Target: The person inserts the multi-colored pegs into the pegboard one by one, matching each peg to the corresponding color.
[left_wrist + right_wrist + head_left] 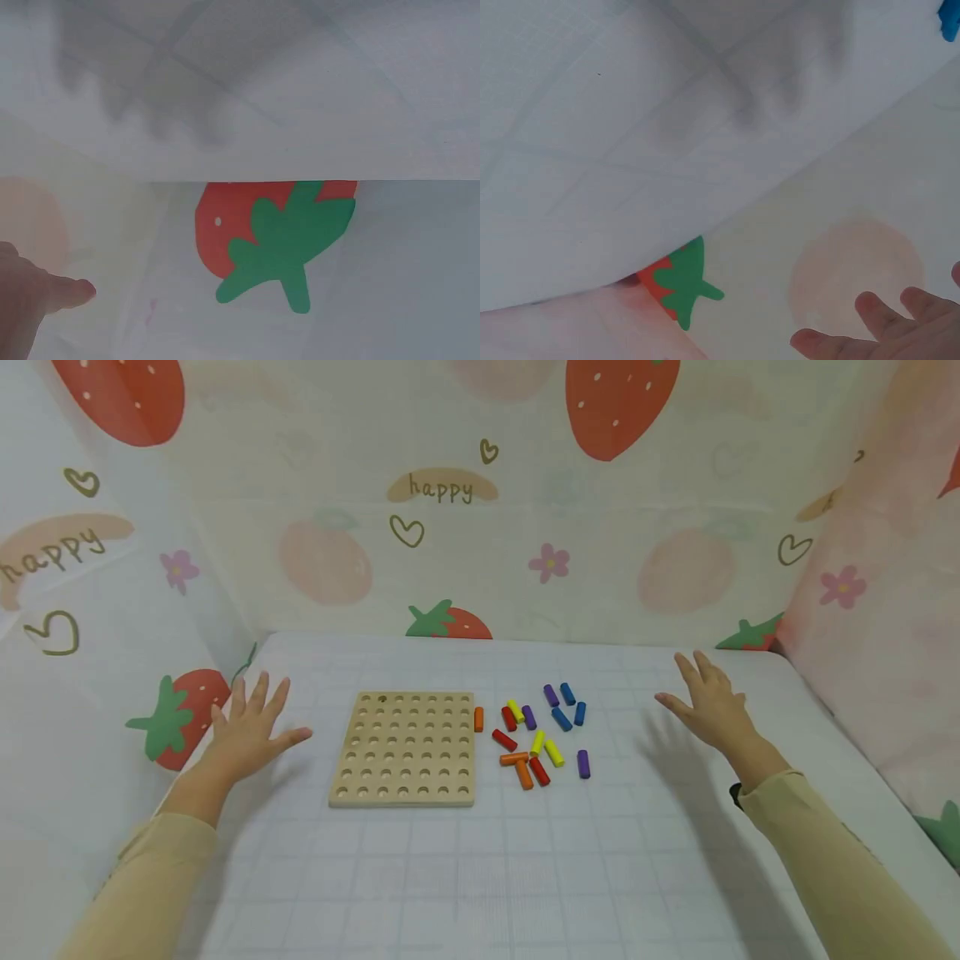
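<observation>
My left hand [243,739] hovers over the left side of the table with fingers spread, left of a square wooden pegboard [402,805] with rows of round holes. Over the table's right side, my right hand [711,706] is held out with its fingers extended and nothing in them. Between the board and that hand lie several short pegs: red [504,740], orange [524,775], yellow [553,753], blue [562,719] and purple [583,764]. One orange peg [478,719] lies right at the board's right edge. In the wrist views, only part of the left hand [30,300] and right hand [907,330] shows.
A white checked cloth covers the table [480,877]. Curtains with printed strawberries and hearts stand behind it [480,568] and along both sides. A dark band [736,795] circles the right wrist.
</observation>
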`<action>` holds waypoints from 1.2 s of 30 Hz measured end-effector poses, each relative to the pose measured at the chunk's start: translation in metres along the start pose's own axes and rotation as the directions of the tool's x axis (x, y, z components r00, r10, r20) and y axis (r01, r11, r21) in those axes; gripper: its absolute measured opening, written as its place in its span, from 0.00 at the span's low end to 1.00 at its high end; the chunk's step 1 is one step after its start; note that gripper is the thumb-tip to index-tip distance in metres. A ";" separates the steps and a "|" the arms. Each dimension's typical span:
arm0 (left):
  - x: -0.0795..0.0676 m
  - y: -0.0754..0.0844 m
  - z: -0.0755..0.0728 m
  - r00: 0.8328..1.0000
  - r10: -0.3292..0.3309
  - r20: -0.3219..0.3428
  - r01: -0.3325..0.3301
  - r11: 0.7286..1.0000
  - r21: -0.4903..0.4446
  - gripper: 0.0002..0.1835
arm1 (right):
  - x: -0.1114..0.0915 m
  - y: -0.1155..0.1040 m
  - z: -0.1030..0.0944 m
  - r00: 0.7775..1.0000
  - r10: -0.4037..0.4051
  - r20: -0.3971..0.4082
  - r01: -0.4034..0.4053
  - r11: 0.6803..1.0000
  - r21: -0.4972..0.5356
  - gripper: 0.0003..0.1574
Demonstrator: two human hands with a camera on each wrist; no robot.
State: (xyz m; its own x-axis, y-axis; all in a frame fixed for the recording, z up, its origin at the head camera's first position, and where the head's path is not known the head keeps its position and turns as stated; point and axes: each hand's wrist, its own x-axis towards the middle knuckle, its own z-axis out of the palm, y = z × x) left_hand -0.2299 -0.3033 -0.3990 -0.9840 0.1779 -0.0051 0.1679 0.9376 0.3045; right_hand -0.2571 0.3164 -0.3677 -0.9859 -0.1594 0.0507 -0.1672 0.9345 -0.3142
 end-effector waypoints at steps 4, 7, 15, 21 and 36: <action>0.002 0.005 0.004 0.999 0.019 0.027 -0.018 0.999 -0.048 0.53 | -0.001 -0.001 0.003 1.000 -0.007 -0.003 0.007 1.000 0.031 0.53; 0.004 0.011 0.009 0.997 0.042 0.069 -0.034 0.993 -0.111 0.51 | 0.000 -0.002 0.006 1.000 -0.016 0.004 0.016 0.996 0.092 0.53; 0.005 0.022 0.025 0.987 0.102 0.125 -0.069 0.967 -0.245 0.51 | 0.003 -0.005 0.019 0.999 -0.029 0.013 0.025 0.962 0.270 0.51; 0.009 0.027 0.033 0.976 0.134 0.174 -0.061 0.926 -0.372 0.53 | 0.000 -0.008 0.030 0.998 -0.013 0.063 -0.013 0.921 0.390 0.49; 0.022 0.035 0.041 0.948 0.091 0.304 0.029 0.929 -0.368 0.57 | 0.002 -0.019 0.050 0.962 -0.096 0.254 -0.083 0.787 0.612 0.44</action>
State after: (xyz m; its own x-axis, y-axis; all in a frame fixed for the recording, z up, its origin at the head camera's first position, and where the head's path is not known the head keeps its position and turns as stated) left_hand -0.2435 -0.2545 -0.4280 -0.9000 0.3448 -0.2666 0.1059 0.7663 0.6337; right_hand -0.2560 0.2823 -0.4095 -0.9321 -0.3241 -0.1616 -0.0483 0.5535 -0.8315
